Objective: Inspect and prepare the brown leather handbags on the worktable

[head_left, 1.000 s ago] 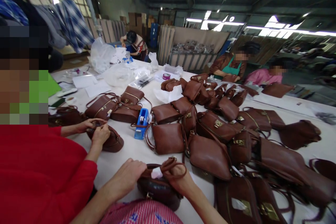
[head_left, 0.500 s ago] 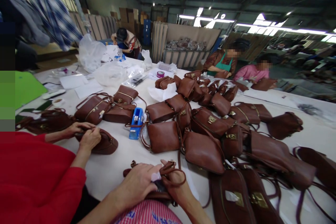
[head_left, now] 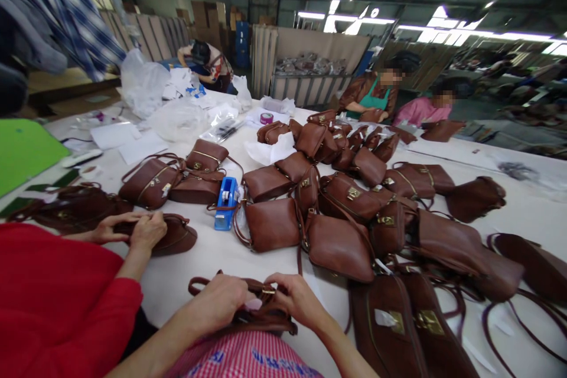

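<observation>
Left hand [head_left: 219,302] and right hand [head_left: 296,300] fingers grasp the brown handbag [head_left: 261,319], apparently by its clasp

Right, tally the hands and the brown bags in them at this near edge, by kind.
Wearer's hands, left hand and right hand: 2
Co-worker's hands: 2
Brown bags held, own bag and co-worker's bag: 2
Total: 6

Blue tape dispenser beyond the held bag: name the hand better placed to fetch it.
Probably left. The blue tape dispenser stands up-left of the held bag, nearer the left hand; the right hand sits farther right.
</observation>
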The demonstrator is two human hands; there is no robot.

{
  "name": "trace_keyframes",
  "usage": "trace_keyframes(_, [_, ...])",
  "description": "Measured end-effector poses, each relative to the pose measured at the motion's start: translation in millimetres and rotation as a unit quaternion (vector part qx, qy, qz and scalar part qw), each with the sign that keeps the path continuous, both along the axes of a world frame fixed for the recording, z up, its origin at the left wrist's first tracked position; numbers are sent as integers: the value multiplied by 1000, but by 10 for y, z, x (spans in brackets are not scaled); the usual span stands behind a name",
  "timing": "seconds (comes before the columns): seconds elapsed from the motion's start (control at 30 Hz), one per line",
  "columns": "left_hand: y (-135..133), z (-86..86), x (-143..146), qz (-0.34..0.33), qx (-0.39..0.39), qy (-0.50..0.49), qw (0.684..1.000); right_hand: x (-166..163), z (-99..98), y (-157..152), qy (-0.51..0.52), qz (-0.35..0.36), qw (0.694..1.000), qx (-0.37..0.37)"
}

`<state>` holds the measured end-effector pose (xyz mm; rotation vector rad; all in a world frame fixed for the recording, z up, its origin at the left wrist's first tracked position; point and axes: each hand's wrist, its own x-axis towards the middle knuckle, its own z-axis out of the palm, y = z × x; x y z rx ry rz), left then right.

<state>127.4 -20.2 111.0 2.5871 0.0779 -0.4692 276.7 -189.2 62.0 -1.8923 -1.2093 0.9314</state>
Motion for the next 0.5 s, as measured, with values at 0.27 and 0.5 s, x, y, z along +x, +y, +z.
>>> trace_keyframes(0.27, [-46, -172, 82, 36, 54, 5, 998, 33, 59, 43, -24, 10, 1000, -2])
trace_keyframes(0.5, [-366, -457, 252, 80, 94, 24, 992, -19, 110, 42, -46, 13, 999, -17])
